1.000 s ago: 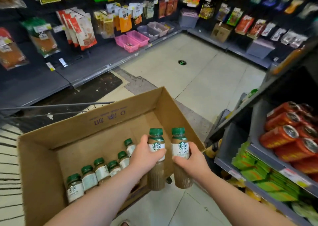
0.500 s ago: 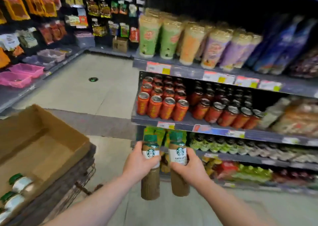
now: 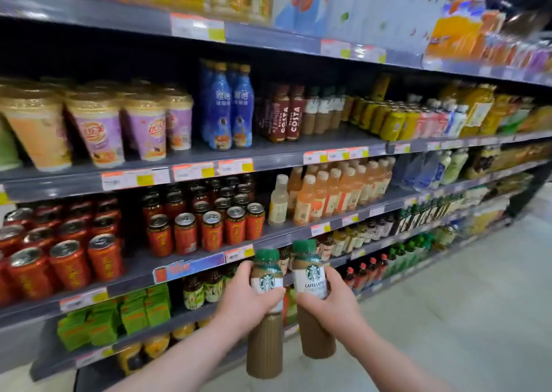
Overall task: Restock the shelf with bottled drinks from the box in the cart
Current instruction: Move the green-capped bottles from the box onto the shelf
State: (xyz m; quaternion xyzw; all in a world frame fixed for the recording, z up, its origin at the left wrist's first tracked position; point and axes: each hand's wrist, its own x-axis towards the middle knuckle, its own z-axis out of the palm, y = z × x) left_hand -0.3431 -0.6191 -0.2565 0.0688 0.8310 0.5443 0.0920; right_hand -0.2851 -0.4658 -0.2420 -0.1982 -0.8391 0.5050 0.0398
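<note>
Gripping the left bottle [image 3: 265,350] in the left hand [image 3: 246,300] and the right bottle [image 3: 316,336] in the right hand [image 3: 333,309], fingers [image 3: 270,297] wrapped round each label; both upright, side by side, just apart, at 6 o'clock in view, held before the shelf [image 3: 191,264], red cans [image 3: 210,230] at 11 o'clock of the green caps
</note>
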